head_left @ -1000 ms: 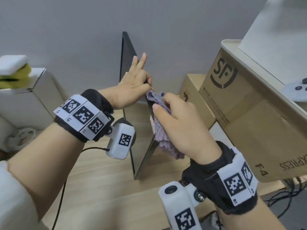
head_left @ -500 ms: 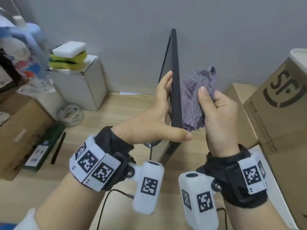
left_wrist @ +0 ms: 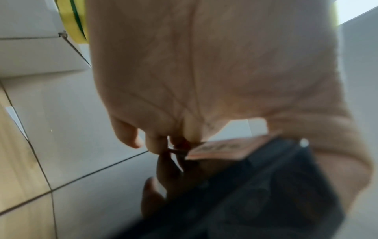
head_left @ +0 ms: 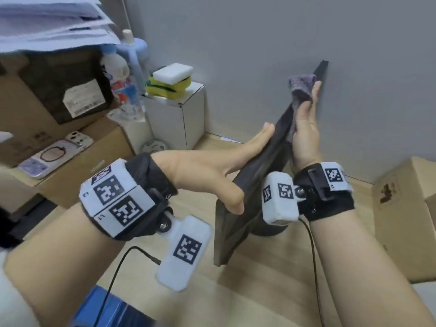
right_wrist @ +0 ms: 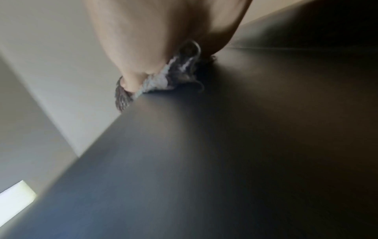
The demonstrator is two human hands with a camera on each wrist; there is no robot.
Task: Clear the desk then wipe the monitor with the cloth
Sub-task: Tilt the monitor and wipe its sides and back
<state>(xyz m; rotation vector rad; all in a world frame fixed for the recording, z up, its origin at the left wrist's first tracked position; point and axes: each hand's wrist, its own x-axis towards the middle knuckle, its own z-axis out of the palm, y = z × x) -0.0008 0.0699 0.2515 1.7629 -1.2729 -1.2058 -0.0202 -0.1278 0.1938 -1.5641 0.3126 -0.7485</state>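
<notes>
A: At the monitor's upper edge, the purple cloth (head_left: 302, 87) is held pressed to the panel by the right hand (head_left: 304, 128), palm and fingers laid over it. The monitor (head_left: 257, 175) stands on the wooden desk (head_left: 264, 279) and is gripped along its near edge by the left hand (head_left: 212, 171), thumb on one face, fingers on the other.

B: Step in hand?

A: Wiping is judged underway, clearing done. The next stroke calls for the cloth to be drawn down the panel while it is steadied against tipping.

B: Counts?

A: One monitor, one cloth, two hands. Recorded farther out: one white box (head_left: 174, 114) bearing a stack of sponges (head_left: 169, 81), and two phones (head_left: 54, 156) on a cardboard box (head_left: 77, 171).
</notes>
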